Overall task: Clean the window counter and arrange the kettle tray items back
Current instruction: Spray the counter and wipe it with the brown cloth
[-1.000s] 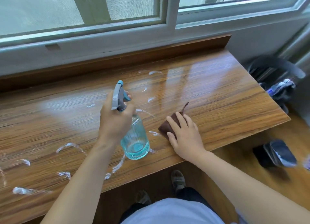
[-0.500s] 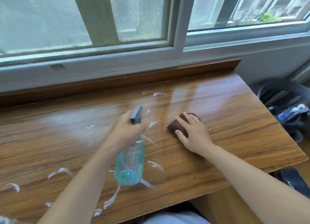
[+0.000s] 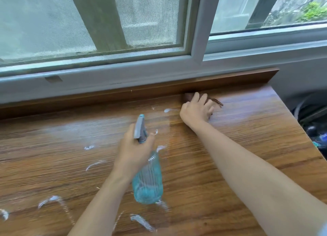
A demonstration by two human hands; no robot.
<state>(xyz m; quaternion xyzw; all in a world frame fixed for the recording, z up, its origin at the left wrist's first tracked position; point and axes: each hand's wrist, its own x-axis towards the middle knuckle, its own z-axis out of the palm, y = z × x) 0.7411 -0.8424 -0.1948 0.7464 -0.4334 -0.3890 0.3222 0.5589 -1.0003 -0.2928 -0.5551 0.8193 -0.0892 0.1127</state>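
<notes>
Bottle (image 3: pixel 147 181) is clear teal plastic with a grey trigger head, tilted base-down toward 6 o'clock above the counter (image 3: pixel 238 129); blue liquid pools in the bottom part, rest looks empty; left hand (image 3: pixel 134 150) grips its neck, fingers wrapped round under the trigger head. Right hand (image 3: pixel 196 110) lies on the brown cloth (image 3: pixel 215 101) at 1 o'clock, fingers slightly spread and curled over it, cloth pressed to the counter right against the back lip (image 3: pixel 141 92).

Versus 0.5 s ago: cloth and right hand have gone from mid-counter out to the back edge; bottle stays in the left hand, much the same tilt; view has tipped up, more window (image 3: pixel 106 23) showing.

White foam streaks (image 3: pixel 53 200) scattered from 7 to 12 o'clock; none visible right of the cloth. Right counter edge runs from 2 down to 4 o'clock, dark blurred gear (image 3: pixel 311 122) on the floor past it; bare wood from 3 to 5 o'clock; back lip bounds the 12 o'clock side under the window frame.
</notes>
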